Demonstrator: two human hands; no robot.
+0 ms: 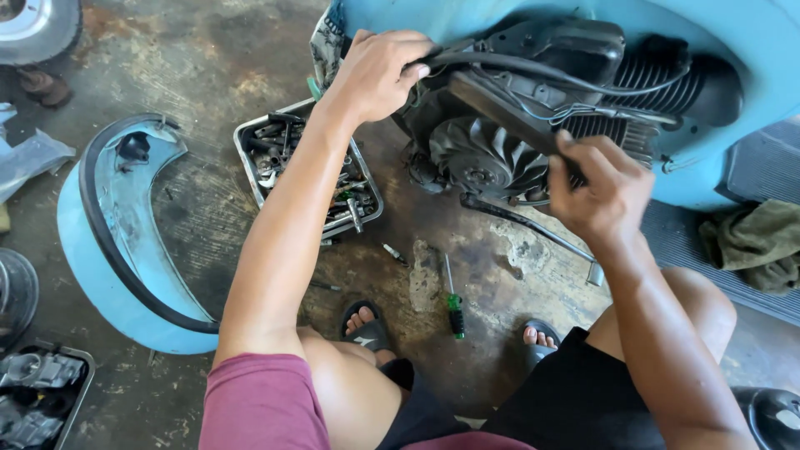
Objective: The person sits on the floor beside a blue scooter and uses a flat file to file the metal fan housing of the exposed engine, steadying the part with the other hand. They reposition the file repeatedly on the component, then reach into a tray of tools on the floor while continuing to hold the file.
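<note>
My left hand (pixel 379 71) grips a black hose (pixel 500 62) at the upper left of a scooter engine (pixel 533 108) set in a light blue scooter body (pixel 750 33). My right hand (pixel 600 187) is closed on a long dark flat bar (pixel 500 112) that slants across the engine, just right of the black finned fan wheel (pixel 479 158). Both arms reach forward from my knees.
A metal tray (pixel 246 158) of sockets and tools sits on the stained concrete floor. A green-handled screwdriver (pixel 454 308) lies near my sandalled feet. A detached blue side panel (pixel 117 250) lies at left, a parts tray (pixel 37 392) bottom left, a rag (pixel 754 242) at right.
</note>
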